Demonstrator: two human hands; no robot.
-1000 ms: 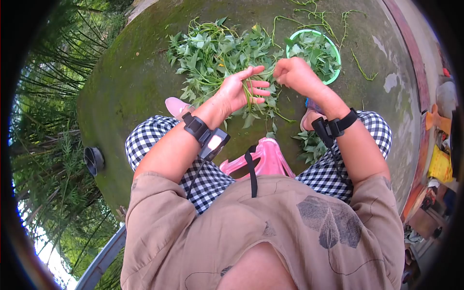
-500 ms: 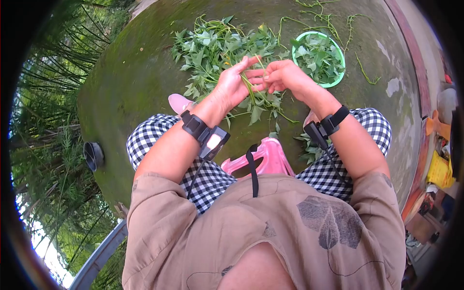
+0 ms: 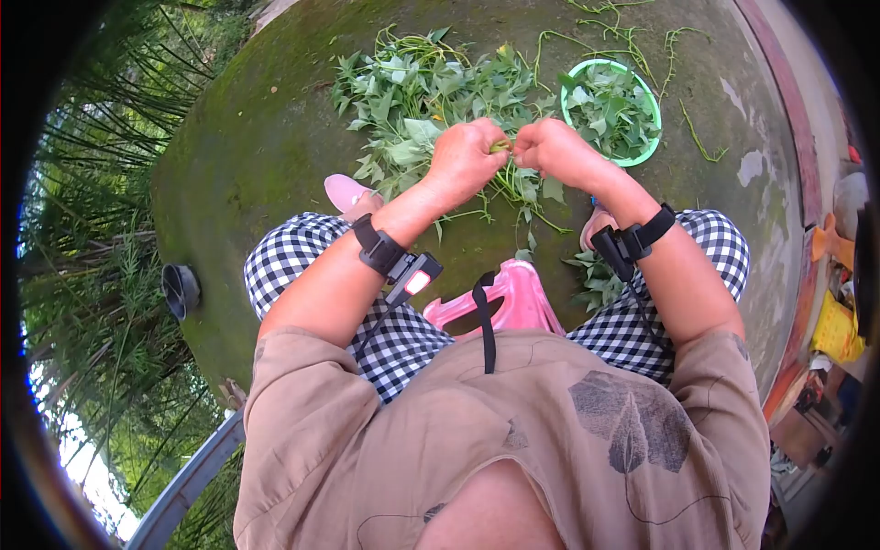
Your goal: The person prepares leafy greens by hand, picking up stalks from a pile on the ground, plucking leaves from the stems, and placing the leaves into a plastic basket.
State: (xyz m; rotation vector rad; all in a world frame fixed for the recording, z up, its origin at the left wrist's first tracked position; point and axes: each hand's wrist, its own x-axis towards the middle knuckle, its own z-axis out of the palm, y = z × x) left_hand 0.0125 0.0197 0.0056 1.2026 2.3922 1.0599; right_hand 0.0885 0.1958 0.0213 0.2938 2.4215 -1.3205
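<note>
My left hand (image 3: 466, 158) is closed around a leafy green stem (image 3: 500, 146), whose cut-looking end shows by the thumb. Close beside it, my right hand (image 3: 555, 150) has its fingertips pinched together at the same stem; exactly what lies between them is partly hidden. Both hands are over the near edge of a heap of leafy green vines (image 3: 403, 87) spread on the ground. Right of the heap stands a light green basket (image 3: 656, 115) holding loose picked leaves (image 3: 609, 110).
Bare vine stalks (image 3: 632, 41) lie behind and right of the basket. A pink plastic stool (image 3: 527, 298) is between my knees, with a few leaves (image 3: 598, 280) near my right foot. A dark pot (image 3: 180, 291) sits at the left, by dense bushes.
My left hand has gone from spread fingers to a closed grip on the stem. My right hand stays pinched near it, slightly farther from the left fingers.
</note>
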